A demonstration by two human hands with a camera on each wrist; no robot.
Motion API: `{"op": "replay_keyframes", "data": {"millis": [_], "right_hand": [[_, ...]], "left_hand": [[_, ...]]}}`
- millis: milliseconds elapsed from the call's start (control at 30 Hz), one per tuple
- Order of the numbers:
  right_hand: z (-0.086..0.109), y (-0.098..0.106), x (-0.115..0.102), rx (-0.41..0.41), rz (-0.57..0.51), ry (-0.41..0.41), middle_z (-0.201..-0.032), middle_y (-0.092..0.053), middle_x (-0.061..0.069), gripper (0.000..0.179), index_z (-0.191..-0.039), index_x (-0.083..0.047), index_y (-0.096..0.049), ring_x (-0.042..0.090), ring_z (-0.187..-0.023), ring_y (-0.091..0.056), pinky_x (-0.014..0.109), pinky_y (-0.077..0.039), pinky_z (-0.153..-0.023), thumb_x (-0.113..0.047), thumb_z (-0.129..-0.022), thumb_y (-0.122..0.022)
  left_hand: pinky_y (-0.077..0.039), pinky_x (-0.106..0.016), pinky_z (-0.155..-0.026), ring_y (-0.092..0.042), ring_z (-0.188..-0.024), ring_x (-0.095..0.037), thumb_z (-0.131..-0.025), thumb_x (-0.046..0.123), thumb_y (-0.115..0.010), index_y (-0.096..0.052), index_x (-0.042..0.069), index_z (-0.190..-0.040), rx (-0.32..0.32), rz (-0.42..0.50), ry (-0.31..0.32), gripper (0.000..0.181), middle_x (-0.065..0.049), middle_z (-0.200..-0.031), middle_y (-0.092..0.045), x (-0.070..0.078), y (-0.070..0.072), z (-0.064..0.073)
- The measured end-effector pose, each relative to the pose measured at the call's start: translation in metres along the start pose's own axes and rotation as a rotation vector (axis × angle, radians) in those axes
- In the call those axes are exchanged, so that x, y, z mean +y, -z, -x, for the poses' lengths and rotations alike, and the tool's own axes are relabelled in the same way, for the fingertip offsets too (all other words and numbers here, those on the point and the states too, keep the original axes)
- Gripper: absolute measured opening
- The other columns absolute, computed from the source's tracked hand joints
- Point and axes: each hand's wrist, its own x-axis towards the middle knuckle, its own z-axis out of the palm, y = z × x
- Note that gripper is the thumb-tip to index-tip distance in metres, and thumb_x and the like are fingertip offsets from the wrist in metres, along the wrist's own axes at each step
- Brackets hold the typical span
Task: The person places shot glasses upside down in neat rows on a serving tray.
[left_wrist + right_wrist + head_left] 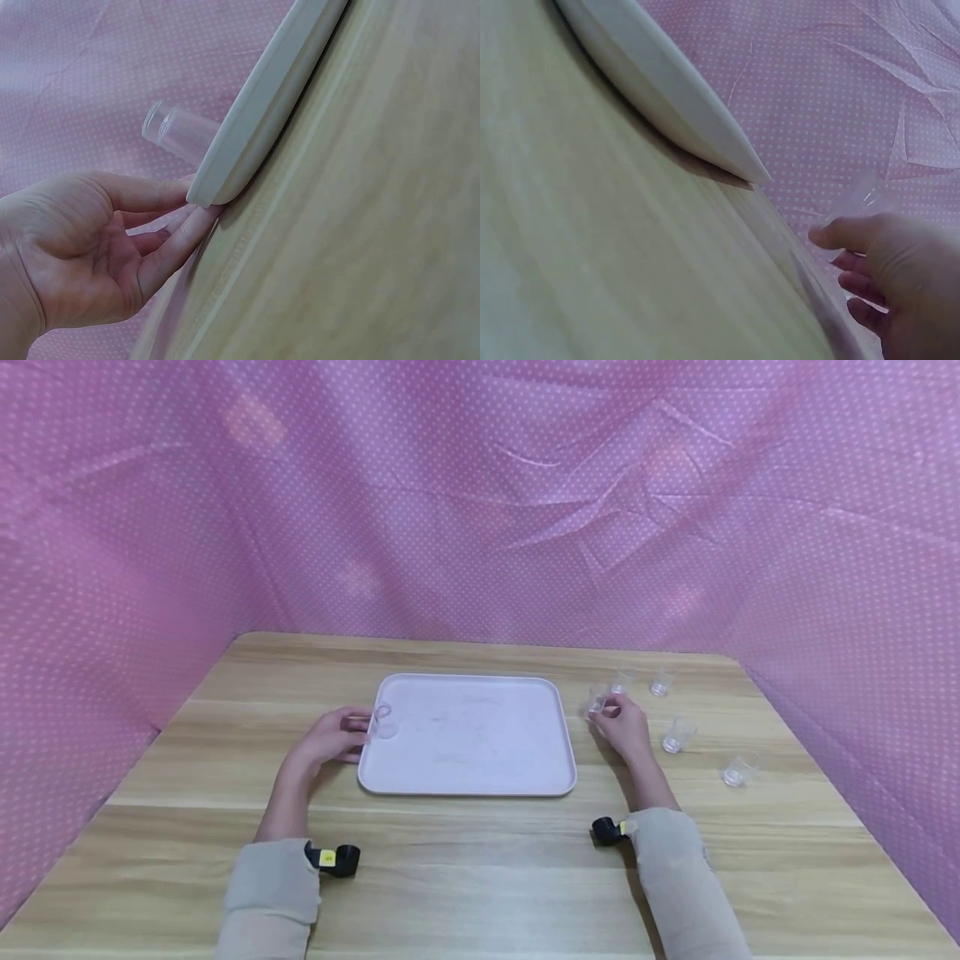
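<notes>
The left hand (330, 745) rests at the left edge of the pale tray (480, 777). Its fingers are relaxed and nearly straight and touch the rim, and a small clear cup (384, 723) stands on the tray just beyond the fingertips. The right hand (622, 727) lies on the wooden table (480, 877) beside the tray's right edge and pinches another clear cup (596, 700). Four more cups stand near this hand, on its far and right sides.

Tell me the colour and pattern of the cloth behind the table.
The cloth is pink with small white dots, clearest in the head view.
</notes>
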Motion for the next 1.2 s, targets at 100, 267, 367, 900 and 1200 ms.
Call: {"op": "replay_keyframes", "data": {"millis": [100,267,367,900,1200], "right_hand": [[0.000,0.000,-0.003,0.008,-0.021,0.005,-0.089,-0.062,0.019,0.029,-0.105,0.002,-0.060,0.027,-0.079,-0.057,0.031,-0.049,-0.065,-0.010,-0.080,-0.069],[0.001,0.002,-0.010,-0.002,-0.054,0.001,-0.089,-0.060,0.016,0.029,-0.107,-0.001,-0.061,0.025,-0.080,-0.054,0.029,-0.047,-0.062,-0.013,-0.081,-0.068],[0.001,0.004,-0.017,-0.008,-0.065,-0.010,-0.089,-0.060,0.016,0.028,-0.106,-0.003,-0.062,0.025,-0.081,-0.054,0.031,-0.047,-0.064,-0.016,-0.082,-0.067],[0.012,-0.002,-0.072,-0.165,-0.129,0.182,-0.092,-0.061,0.020,0.029,-0.101,0.008,-0.061,0.030,-0.079,-0.058,0.027,-0.053,-0.064,-0.005,-0.077,-0.071],[0.023,-0.017,-0.096,-0.242,-0.127,0.230,-0.085,-0.064,0.016,0.028,-0.100,0.005,-0.062,0.028,-0.077,-0.061,0.030,-0.054,-0.066,-0.004,-0.076,-0.073]], "left_hand": [[-0.055,-0.034,-0.073,-0.055,-0.097,-0.028,-0.089,-0.003,-0.052,-0.032,-0.007,-0.135,0.002,-0.011,0.001,0.050,-0.030,-0.125,-0.042,0.000,0.001,0.000],[-0.055,-0.034,-0.073,-0.057,-0.095,-0.026,-0.089,-0.003,-0.052,-0.033,-0.007,-0.135,0.006,-0.014,0.005,0.049,-0.030,-0.126,-0.042,0.000,0.002,-0.001],[-0.055,-0.033,-0.073,-0.057,-0.095,-0.027,-0.089,-0.003,-0.051,-0.034,-0.006,-0.134,0.007,-0.006,0.007,0.048,-0.030,-0.126,-0.043,0.000,0.002,-0.002],[-0.055,-0.033,-0.074,-0.056,-0.096,-0.028,-0.089,-0.003,-0.053,-0.035,-0.005,-0.135,0.005,-0.004,0.005,0.050,-0.028,-0.126,-0.043,-0.001,0.003,-0.001],[-0.056,-0.033,-0.073,-0.055,-0.095,-0.026,-0.089,-0.003,-0.054,-0.035,-0.005,-0.135,-0.004,0.004,-0.003,0.050,-0.027,-0.124,-0.044,-0.002,0.003,-0.002]]}}
